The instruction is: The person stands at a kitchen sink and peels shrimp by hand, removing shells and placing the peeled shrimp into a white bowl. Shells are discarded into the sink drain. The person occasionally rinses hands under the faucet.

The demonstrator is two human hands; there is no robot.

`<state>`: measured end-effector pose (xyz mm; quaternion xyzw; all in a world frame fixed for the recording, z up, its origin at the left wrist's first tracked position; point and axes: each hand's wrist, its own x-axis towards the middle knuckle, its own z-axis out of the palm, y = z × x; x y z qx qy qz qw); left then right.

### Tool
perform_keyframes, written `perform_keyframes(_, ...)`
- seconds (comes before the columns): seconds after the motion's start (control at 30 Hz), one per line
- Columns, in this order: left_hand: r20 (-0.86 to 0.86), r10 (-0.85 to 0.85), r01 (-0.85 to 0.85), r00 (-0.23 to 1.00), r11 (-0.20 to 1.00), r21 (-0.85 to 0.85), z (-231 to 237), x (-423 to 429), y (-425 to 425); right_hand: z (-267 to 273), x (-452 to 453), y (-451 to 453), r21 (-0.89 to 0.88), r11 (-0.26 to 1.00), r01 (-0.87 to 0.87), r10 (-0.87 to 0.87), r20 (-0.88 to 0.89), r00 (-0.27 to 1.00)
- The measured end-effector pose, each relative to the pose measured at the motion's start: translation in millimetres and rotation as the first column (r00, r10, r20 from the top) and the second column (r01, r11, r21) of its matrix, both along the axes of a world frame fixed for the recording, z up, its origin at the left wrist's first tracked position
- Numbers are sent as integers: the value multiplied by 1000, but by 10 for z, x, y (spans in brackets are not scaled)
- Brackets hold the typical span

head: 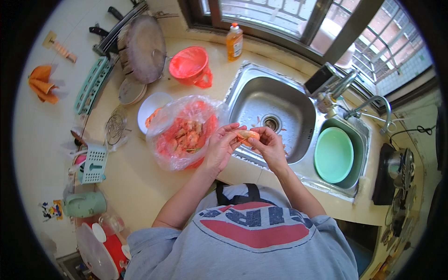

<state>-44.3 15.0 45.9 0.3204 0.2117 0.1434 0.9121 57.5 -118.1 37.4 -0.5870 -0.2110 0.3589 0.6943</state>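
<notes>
A cooked orange shrimp (249, 134) is held between both hands over the near edge of the steel sink. My left hand (223, 141) grips its end with the thin legs or feelers, and my right hand (270, 143) pinches the other end. To the left, a clear plastic bag (157, 154) lines a red container and holds many cooked shrimp (190, 138). Behind the bag, partly hidden by it, stands a white bowl (145, 110) with some orange shrimp pieces inside. Small orange scraps lie in the sink (245, 101) around the drain.
A red plastic strainer or basket (189, 66) and a dish soap bottle (234, 43) stand behind. A round wooden chopping board (145, 49) leans by a knife rack. The smaller right basin holds a green bowl (334, 155); a faucet (344, 84) rises at the back.
</notes>
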Motion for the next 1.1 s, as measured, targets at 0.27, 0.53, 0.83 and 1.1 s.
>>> perform_keyframes(0.27, 124, 155, -106, 980, -120, 987, 204, 601, -209, 140, 425, -463, -86, 945, 317, -235, 499, 834)
perform_keyframes(0.53, 173, 229, -111, 958, -263, 959, 298, 802, -564, 100, 440, -436, 68, 870, 489, -377, 731, 569)
perform_keyframes(0.83, -270, -264, 376, 926, 706, 600, -135, 951, -256, -90, 648, -415, 56, 985, 165, -166, 25, 986)
perform_keyframes(1.1, -299, -371, 363, 880, 928, -81, -526, 960, -306, -353, 586, -417, -36, 826, 563, -267, 854, 446)
